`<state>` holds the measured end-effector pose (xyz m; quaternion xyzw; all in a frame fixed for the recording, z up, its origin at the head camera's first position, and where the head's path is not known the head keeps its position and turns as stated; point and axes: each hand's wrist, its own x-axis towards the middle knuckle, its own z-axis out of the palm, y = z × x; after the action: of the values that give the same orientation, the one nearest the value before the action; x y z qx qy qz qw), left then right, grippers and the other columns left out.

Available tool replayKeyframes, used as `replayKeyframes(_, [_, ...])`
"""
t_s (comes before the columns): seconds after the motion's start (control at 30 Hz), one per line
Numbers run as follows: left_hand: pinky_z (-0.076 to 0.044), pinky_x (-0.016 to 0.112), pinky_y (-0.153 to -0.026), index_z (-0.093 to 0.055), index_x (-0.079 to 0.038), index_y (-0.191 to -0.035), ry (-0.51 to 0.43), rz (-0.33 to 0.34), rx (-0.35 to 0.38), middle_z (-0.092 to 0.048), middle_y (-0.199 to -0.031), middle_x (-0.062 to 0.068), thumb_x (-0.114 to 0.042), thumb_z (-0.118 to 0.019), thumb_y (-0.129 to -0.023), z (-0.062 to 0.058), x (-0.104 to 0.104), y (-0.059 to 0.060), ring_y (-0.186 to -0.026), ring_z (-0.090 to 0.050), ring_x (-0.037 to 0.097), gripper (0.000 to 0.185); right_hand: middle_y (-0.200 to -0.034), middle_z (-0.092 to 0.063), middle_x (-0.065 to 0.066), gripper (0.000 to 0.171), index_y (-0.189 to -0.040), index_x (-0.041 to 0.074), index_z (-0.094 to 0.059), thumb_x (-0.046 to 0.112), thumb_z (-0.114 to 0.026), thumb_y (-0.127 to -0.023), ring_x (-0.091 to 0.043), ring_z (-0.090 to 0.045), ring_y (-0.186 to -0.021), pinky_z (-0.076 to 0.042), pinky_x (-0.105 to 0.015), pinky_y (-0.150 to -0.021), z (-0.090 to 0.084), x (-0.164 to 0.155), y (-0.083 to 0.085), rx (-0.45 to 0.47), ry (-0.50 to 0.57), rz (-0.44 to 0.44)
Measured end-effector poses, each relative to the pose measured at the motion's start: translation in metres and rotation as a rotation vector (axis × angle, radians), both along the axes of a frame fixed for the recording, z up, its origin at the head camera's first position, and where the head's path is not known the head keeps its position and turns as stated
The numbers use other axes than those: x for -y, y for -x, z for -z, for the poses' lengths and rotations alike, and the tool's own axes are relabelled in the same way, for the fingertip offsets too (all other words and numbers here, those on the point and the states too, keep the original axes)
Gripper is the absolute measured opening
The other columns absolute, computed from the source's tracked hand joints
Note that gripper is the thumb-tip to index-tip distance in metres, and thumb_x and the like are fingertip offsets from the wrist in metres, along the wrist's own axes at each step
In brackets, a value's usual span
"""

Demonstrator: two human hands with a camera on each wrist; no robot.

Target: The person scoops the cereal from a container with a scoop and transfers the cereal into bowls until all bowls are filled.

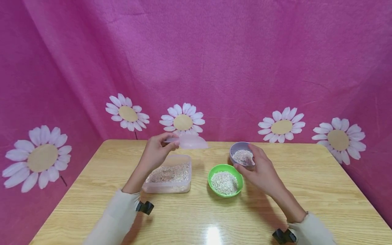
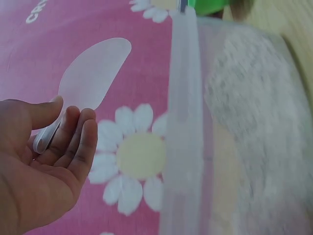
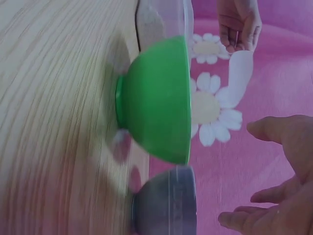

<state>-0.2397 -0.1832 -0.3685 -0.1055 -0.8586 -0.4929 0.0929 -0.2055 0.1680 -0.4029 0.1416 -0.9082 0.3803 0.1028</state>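
Note:
My left hand (image 1: pixel 172 143) is raised over the clear plastic container (image 1: pixel 169 174) of oat flakes and pinches the handle of a translucent scoop (image 1: pixel 191 142). In the left wrist view the thumb and fingers (image 2: pixel 73 132) curl round the handle, and the scoop's blade (image 2: pixel 93 73) looks empty. A green bowl (image 1: pixel 225 180) of flakes stands at the table's centre. Just behind it sits a small purple bowl (image 1: pixel 242 154), also holding flakes. My right hand (image 1: pixel 248 159) hovers at the purple bowl's right side with fingers spread. In the right wrist view the right hand (image 3: pixel 239 174) stays apart from the purple bowl (image 3: pixel 166 200).
The wooden table (image 1: pixel 306 190) has bare surface at the front and right. A pink cloth backdrop (image 1: pixel 214 68) with printed daisies hangs close behind and to the left of the table.

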Motion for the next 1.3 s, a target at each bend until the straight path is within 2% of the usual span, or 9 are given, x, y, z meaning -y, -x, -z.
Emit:
replayKeyframes(0.1, [-0.05,0.026,-0.069,-0.075,-0.006,-0.125,0.01,-0.027,0.02,-0.082,-0.102,0.015,-0.017,-0.071,-0.105,0.004,0.016,-0.007,-0.096,-0.077,0.028,0.023,-0.158,-0.046,-0.033,0.081,-0.157,-0.008,-0.041,0.025,-0.082,-0.096,-0.054,-0.054,-0.139,-0.048,-0.069,-0.111,0.001,0.01,-0.001,-0.007,-0.012,-0.039])
replayKeyframes(0.23, [-0.054,0.024,-0.074,-0.074,-0.005,-0.125,0.03,-0.048,0.026,-0.081,-0.103,0.015,-0.019,-0.071,-0.106,0.008,0.034,-0.017,-0.097,-0.075,0.025,0.024,-0.157,-0.048,-0.033,0.081,-0.156,-0.009,-0.042,0.027,-0.082,-0.095,-0.052,-0.055,-0.14,-0.046,-0.068,-0.114,0.005,0.023,-0.003,0.012,-0.044,-0.076])
replayKeyframes(0.3, [-0.056,0.022,-0.076,-0.074,-0.005,-0.125,0.04,-0.062,0.033,-0.08,-0.103,0.015,-0.019,-0.071,-0.105,0.008,0.043,-0.022,-0.096,-0.076,0.025,0.025,-0.157,-0.049,-0.031,0.081,-0.157,-0.009,-0.042,0.026,-0.082,-0.095,-0.049,-0.053,-0.143,-0.044,-0.066,-0.117,0.007,0.029,-0.003,0.026,-0.042,-0.094])
replayKeyframes(0.47, [-0.057,0.02,-0.077,-0.074,-0.004,-0.126,0.059,-0.091,0.047,-0.08,-0.102,0.015,-0.017,-0.072,-0.104,0.01,0.062,-0.033,-0.092,-0.075,0.018,0.026,-0.153,-0.054,-0.025,0.084,-0.16,-0.006,-0.04,0.025,-0.083,-0.094,-0.043,-0.061,-0.135,-0.047,-0.061,-0.116,0.01,0.044,-0.005,0.059,-0.022,-0.125])
replayKeyframes(0.53, [-0.056,0.019,-0.075,-0.075,-0.003,-0.126,0.075,-0.102,0.045,-0.081,-0.102,0.015,-0.016,-0.072,-0.104,0.012,0.07,-0.036,-0.09,-0.075,0.016,0.025,-0.156,-0.052,-0.024,0.085,-0.16,-0.005,-0.039,0.026,-0.083,-0.094,-0.043,-0.057,-0.14,-0.045,-0.061,-0.118,0.01,0.049,-0.006,0.071,-0.021,-0.131])
replayKeyframes(0.67, [-0.054,0.02,-0.073,-0.075,-0.003,-0.124,0.13,-0.124,0.032,-0.081,-0.101,0.014,-0.015,-0.073,-0.104,0.015,0.084,-0.041,-0.087,-0.072,0.011,0.023,-0.167,-0.042,-0.025,0.086,-0.162,-0.004,-0.038,0.027,-0.082,-0.095,-0.046,-0.04,-0.155,-0.037,-0.063,-0.124,0.007,0.061,-0.008,0.094,-0.022,-0.144])
replayKeyframes(0.73, [-0.054,0.022,-0.072,-0.075,-0.004,-0.122,0.165,-0.13,0.029,-0.081,-0.102,0.014,-0.015,-0.073,-0.104,0.016,0.09,-0.042,-0.086,-0.071,0.01,0.022,-0.168,-0.041,-0.024,0.087,-0.162,-0.003,-0.038,0.028,-0.082,-0.095,-0.046,-0.037,-0.158,-0.035,-0.064,-0.125,0.006,0.067,-0.009,0.103,-0.028,-0.15])
replayKeyframes(0.97, [-0.051,0.024,-0.068,-0.075,-0.005,-0.121,0.292,-0.121,0.011,-0.08,-0.103,0.014,-0.014,-0.074,-0.102,0.017,0.105,-0.045,-0.088,-0.074,0.02,0.021,-0.168,-0.042,-0.022,0.088,-0.163,-0.002,-0.038,0.03,-0.083,-0.094,-0.042,-0.043,-0.155,-0.038,-0.058,-0.125,0.007,0.087,-0.011,0.107,-0.038,-0.187])
replayKeyframes(1.3, [-0.056,0.024,-0.071,-0.076,-0.002,-0.116,0.337,-0.078,-0.019,-0.082,-0.103,0.015,-0.01,-0.074,-0.101,0.01,0.114,-0.046,-0.092,-0.08,0.031,0.017,-0.166,-0.044,-0.019,0.088,-0.163,0.0,-0.039,0.031,-0.083,-0.093,-0.039,-0.047,-0.152,-0.04,-0.058,-0.124,0.013,0.112,-0.015,0.168,0.02,-0.235])
